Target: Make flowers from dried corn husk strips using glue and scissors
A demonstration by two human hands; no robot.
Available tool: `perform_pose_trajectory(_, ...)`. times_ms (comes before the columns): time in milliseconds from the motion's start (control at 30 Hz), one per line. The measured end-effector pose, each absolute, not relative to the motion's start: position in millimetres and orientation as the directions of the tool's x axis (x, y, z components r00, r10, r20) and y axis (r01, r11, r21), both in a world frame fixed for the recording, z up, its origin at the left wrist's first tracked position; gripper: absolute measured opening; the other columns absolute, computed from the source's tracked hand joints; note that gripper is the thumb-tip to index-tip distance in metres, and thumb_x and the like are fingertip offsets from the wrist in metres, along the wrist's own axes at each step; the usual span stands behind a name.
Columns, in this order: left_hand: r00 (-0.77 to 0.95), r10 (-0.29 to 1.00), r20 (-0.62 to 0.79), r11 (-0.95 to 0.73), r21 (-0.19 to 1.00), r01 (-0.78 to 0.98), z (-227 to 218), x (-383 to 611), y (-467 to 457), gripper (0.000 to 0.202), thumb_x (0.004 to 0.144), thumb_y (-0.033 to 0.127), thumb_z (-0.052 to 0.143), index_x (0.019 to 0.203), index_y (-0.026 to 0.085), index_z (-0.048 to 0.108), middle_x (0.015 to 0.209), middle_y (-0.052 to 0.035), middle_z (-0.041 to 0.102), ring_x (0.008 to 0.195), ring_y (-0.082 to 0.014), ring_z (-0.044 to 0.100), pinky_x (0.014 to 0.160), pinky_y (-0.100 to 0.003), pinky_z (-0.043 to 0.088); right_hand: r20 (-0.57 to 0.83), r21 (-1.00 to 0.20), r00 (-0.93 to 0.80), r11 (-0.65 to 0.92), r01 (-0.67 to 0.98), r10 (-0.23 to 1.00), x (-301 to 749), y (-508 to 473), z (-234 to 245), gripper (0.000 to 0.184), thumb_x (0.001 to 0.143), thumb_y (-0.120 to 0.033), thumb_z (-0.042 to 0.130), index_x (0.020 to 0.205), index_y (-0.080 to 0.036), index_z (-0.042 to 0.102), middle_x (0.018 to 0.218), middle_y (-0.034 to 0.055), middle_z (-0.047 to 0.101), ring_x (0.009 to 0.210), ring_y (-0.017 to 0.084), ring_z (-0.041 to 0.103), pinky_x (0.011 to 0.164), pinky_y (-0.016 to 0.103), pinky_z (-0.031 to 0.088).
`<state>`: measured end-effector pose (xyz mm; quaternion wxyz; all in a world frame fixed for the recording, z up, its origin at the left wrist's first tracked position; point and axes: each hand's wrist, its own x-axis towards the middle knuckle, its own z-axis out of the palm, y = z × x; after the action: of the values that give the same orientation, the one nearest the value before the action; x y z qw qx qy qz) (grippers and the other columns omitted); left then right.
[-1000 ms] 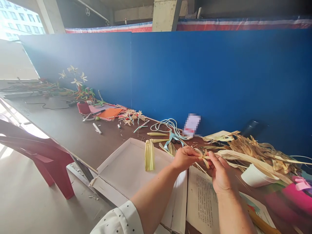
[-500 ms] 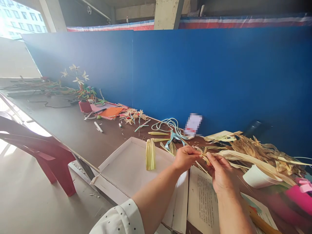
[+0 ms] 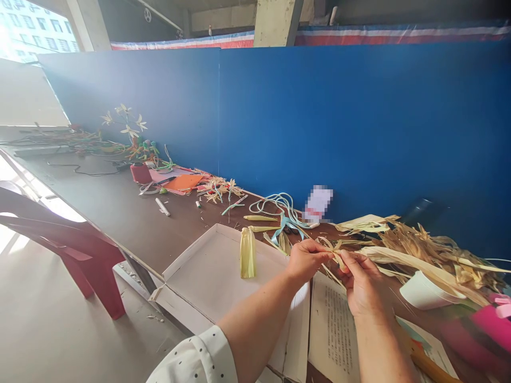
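Between my two hands is a small piece of dried corn husk split into thin strips, much of it covered by fingers. My left hand pinches it from the left with thumb and forefinger. On the other side, the fingers of my right hand are closed on the same piece, the fingertips of both hands nearly meeting. Below them lies an open printed book. A yellow-green husk strip rests in the shallow white cardboard box left of my hands.
Dried husks are heaped at right, above a white paper cup. Light-blue ribbon and cord lie behind the box. Husk flowers and orange paper sit farther left. A blue partition backs the table; a red chair stands left.
The fingertips have come slightly closer together over the husk piece, covering more of its strips. The whole view has shifted a little; the surrounding things have stayed put.
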<state>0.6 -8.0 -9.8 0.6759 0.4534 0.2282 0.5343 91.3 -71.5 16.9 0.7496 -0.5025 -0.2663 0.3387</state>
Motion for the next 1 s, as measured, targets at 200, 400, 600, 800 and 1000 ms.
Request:
perform_pose_trajectory(200, 0.303, 0.94, 0.154, 0.036, 0.842, -0.538, -7.8, -0.5, -7.5, 0.025, 0.05, 0.03, 0.081, 0.061, 0.013, 0.067, 0.066, -0.0009, 0.058, 0.065, -0.01, 0.05, 0.064, -0.025, 0.039, 0.067, -0.944, 0.644, 0.257, -0.205, 0.762, 91.5, -72.0, 15.4, 0.031, 0.055, -0.033, 0.085, 0.075, -0.02, 0.066, 0.059, -0.0045, 0.055, 0.053, 0.007, 0.044, 0.047, 0.017, 0.039)
perform_pose_trajectory(400, 0.285, 0.941, 0.184, 0.008, 0.829, -0.559, -7.8, -0.4, -7.9, 0.026, 0.05, 0.034, 0.081, 0.062, 0.014, 0.069, 0.069, -0.0022, 0.058, 0.068, -0.0115, 0.051, 0.065, -0.025, 0.041, 0.054, -0.941, 0.644, 0.255, -0.223, 0.763, 93.1, -71.4, 13.2, 0.032, 0.054, -0.033, 0.085, 0.074, -0.017, 0.065, 0.059, -0.0043, 0.056, 0.051, 0.006, 0.044, 0.047, 0.017, 0.037)
perform_pose_trajectory(600, 0.278, 0.944, 0.179, 0.013, 0.819, -0.574, -3.3, -3.6, -10.6, 0.023, 0.05, 0.031, 0.082, 0.062, 0.015, 0.071, 0.072, -0.0024, 0.058, 0.072, -0.0123, 0.053, 0.071, -0.026, 0.042, 0.057, -0.936, 0.629, 0.261, -0.237, 0.775, 93.8, -68.4, 8.0, 0.035, 0.051, -0.034, 0.086, 0.073, -0.016, 0.065, 0.06, -0.0038, 0.056, 0.052, 0.006, 0.044, 0.047, 0.016, 0.037)
perform_pose_trajectory(800, 0.362, 0.924, 0.125, 0.128, 0.79, -0.6, -3.4, -4.9, -8.2, 0.03, 0.047, 0.035, 0.084, 0.063, 0.013, 0.07, 0.072, -0.0025, 0.056, 0.071, -0.013, 0.052, 0.066, -0.027, 0.041, 0.088, -0.945, 0.62, 0.261, -0.195, 0.78, 94.1, -69.5, 7.0, 0.035, 0.054, -0.036, 0.085, 0.075, -0.016, 0.065, 0.06, -0.0042, 0.055, 0.052, 0.007, 0.045, 0.047, 0.017, 0.038)
perform_pose_trajectory(1000, 0.383, 0.906, 0.182, 0.059, 0.841, -0.539, -9.9, -3.2, -2.6, 0.032, 0.047, 0.036, 0.085, 0.063, 0.012, 0.07, 0.074, -0.0018, 0.056, 0.071, -0.0109, 0.051, 0.069, -0.026, 0.041, 0.094, -0.941, 0.605, 0.269, -0.205, 0.791, 95.5, -70.8, 11.0, 0.04, 0.067, -0.045, 0.076, 0.098, -0.021, 0.067, 0.085, -0.0005, 0.066, 0.06, 0.008, 0.053, 0.053, 0.018, 0.044)
